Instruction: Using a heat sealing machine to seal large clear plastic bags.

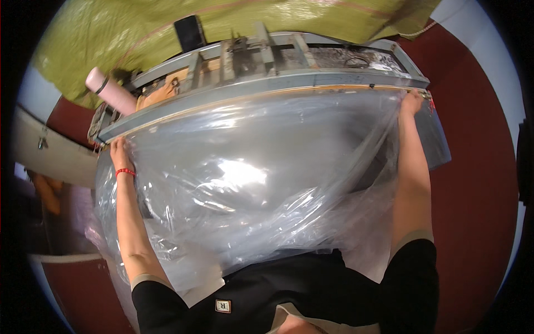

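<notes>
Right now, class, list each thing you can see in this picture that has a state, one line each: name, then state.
Clear plastic sheet: spread wide and crumpled, far edge drawn up to the long grey bar.
Grey bar: lying across the bench, sheet edge against it.
Left hand: gripping the sheet's left end.
Right hand: gripping the sheet's right end.
Pink bottle: capped, lying tilted.

Plastic sheet point(245, 183) lies spread over the machine table point(267, 83), between the person and its far bar. Left hand point(119, 153) on the sheet's far left corner, right hand point(411, 103) on its far right corner, both at the bar. Bottle point(111, 92) lies behind the left hand, on the table's left end. Phone point(189, 32) stands behind the frame, left of centre. Woven sack point(233, 22) behind all.
</notes>
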{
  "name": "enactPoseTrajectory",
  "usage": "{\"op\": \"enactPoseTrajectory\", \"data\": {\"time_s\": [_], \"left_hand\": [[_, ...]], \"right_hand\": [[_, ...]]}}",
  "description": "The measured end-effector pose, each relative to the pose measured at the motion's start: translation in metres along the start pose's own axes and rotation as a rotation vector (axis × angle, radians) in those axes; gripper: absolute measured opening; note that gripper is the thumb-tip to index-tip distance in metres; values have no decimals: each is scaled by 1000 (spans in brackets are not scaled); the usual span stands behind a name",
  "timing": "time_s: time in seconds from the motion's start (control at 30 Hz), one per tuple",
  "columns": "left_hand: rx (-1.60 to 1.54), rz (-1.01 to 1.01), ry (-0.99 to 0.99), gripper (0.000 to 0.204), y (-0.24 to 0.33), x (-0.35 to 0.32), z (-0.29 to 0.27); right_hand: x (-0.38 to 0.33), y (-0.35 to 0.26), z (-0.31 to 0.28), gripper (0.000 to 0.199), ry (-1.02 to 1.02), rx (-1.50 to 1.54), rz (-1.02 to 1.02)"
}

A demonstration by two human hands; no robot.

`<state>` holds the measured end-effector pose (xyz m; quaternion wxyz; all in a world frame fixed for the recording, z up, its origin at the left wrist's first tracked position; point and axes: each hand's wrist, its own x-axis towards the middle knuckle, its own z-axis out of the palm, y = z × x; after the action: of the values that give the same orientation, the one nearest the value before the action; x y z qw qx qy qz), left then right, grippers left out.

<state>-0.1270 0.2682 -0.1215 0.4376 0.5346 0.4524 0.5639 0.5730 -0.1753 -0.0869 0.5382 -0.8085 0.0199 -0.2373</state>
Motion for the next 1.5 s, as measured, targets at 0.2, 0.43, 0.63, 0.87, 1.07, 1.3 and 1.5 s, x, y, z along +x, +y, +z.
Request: {"op": "enactPoseTrajectory", "data": {"time_s": [0.2,0.43,0.63,0.87,1.07,1.3,1.5], "left_hand": [[94,354,-112,4,83,-82,-43],[304,569,330,9,77,-125,-69],[1138,436,-275,49,46,-142,-79],[1136,549,-493,64,55,-201,-44],[1187,545,-397,45,66,-182,-29],[1080,277,39,27,50,-117,-14],[1167,174,7,19,46,-104,-15]], "right_hand": [[-137,-102,-25,32,-276,243,-860],[-279,-133,-29,10,-1285,276,-818],[-168,-42,-50,13,-903,215,-639],[-8,82,-131,20,-641,-193,-587],[22,115,-135,19,-639,-63,-558],[28,120,-134,18,-635,-7,-464],[28,114,-133,20,-624,-29,-414]]}}
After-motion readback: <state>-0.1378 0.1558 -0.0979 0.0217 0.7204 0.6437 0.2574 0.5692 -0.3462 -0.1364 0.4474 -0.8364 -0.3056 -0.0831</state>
